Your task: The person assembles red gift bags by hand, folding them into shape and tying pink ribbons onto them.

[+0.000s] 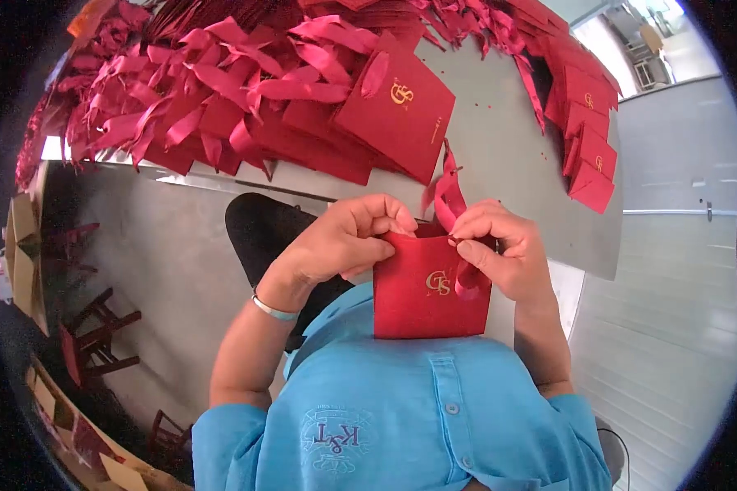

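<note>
A red paper gift bag with a gold monogram is held upright against my shirt, its mouth slightly parted at the top. My left hand pinches the bag's top edge at the left corner. At the right part of the rim, my right hand has thumb and fingers pinched together at the edge, beside the ribbon. A pink-red ribbon rises from the bag's mouth toward the table, and a loop of it hangs down the bag's front under my right hand. The bag's inside is mostly hidden.
Stacks of red gift bags with ribbon handles cover the table's left and far side. More bags lie along the right. The grey table has small red bits on it. Wooden stools and cardboard boxes stand at left.
</note>
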Available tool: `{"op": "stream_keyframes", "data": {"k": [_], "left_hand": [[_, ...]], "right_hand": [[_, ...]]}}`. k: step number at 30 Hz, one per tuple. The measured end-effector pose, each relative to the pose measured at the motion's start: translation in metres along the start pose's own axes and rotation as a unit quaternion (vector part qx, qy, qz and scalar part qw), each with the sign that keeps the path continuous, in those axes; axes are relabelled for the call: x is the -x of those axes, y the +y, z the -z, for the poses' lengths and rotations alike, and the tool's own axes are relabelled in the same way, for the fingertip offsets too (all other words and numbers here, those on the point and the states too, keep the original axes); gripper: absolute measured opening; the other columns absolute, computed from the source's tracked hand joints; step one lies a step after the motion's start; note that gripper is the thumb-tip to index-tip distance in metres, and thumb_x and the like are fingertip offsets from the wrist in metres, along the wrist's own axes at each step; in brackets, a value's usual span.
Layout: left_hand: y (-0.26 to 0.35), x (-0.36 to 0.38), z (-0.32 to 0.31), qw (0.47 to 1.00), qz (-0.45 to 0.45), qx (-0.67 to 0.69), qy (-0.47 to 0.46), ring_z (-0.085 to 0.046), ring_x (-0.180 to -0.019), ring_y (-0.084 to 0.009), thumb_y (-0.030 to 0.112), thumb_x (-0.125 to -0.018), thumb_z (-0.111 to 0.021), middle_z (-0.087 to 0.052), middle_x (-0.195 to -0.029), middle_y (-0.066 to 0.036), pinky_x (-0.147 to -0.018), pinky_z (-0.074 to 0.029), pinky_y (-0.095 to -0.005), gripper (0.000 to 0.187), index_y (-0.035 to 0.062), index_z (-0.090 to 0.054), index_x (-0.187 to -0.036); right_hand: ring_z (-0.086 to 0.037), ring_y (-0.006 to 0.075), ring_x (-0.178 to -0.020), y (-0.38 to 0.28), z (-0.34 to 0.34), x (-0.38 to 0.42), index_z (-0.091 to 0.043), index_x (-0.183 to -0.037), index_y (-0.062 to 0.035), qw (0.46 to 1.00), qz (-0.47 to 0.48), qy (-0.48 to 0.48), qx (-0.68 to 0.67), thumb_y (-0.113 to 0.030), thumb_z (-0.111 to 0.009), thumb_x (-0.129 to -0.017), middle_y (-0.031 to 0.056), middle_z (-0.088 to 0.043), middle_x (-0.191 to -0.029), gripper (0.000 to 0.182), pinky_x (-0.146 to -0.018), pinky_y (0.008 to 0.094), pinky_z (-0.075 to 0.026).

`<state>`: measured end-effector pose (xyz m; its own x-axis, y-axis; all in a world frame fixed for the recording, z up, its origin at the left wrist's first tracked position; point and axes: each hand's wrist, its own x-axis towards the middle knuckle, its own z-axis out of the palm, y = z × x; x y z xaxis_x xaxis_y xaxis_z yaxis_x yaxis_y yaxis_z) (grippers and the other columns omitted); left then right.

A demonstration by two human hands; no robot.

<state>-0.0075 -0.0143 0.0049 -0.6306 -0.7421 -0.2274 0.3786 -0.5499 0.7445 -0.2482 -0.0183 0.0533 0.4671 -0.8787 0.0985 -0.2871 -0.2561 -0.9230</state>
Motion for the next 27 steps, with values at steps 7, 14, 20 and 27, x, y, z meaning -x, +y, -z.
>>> {"op": "stream_keyframes", "data": {"k": [7, 14, 20, 27], "left_hand": [[-0.013, -0.001, 0.016, 0.991, -0.028, 0.117, -0.063, -0.036, -0.039, 0.0002, -0.018, -0.075, -0.049, -0.065, -0.093, -0.007, -0.033, -0.021, -0.016, 0.033, 0.0002, -0.053, -0.102], [-0.007, 0.0, 0.012, 0.999, -0.002, 0.05, -0.02, -0.039, -0.04, 0.0001, -0.019, -0.071, -0.058, -0.066, -0.089, -0.007, -0.033, -0.025, -0.0147, 0.036, 0.001, -0.053, -0.1], [-0.02, -0.012, 0.014, 0.992, -0.001, 0.115, -0.046, -0.039, -0.039, -0.0001, -0.02, -0.07, -0.059, -0.067, -0.094, -0.009, -0.033, -0.025, -0.0147, 0.035, 0.0017, -0.053, -0.097], [-0.01, -0.014, 0.006, 0.997, 0.004, 0.054, -0.054, -0.039, -0.04, 0.0009, -0.016, -0.072, -0.06, -0.065, -0.084, -0.003, -0.035, -0.025, -0.0146, 0.032, 0.0028, -0.056, -0.097]], "right_hand": [[-0.057, 0.0191, -0.084, -0.001, -0.008, -0.002, -0.063, -0.081, 0.003, 1.0, 0.0, -0.009, 0.01, -0.001, -0.067, -0.078, 0.0093, -0.064, -0.084, 0.007, -0.077, 0.0307, -0.043], [-0.057, 0.0187, -0.083, -0.004, -0.012, -0.003, -0.063, -0.081, 0.0034, 1.0, -0.02, 0.002, 0.014, 0.001, -0.066, -0.078, 0.0104, -0.064, -0.084, 0.005, -0.077, 0.0302, -0.044], [-0.058, 0.0186, -0.082, -0.001, -0.008, 0.003, -0.063, -0.082, 0.0036, 1.0, -0.024, 0.009, 0.014, 0.002, -0.066, -0.077, 0.0101, -0.064, -0.084, 0.006, -0.077, 0.0299, -0.044], [-0.057, 0.0186, -0.081, -0.002, -0.005, 0.007, -0.063, -0.08, 0.0033, 0.999, -0.021, 0.022, 0.024, 0.001, -0.067, -0.076, 0.0094, -0.064, -0.081, 0.006, -0.076, 0.0306, -0.043]]}}
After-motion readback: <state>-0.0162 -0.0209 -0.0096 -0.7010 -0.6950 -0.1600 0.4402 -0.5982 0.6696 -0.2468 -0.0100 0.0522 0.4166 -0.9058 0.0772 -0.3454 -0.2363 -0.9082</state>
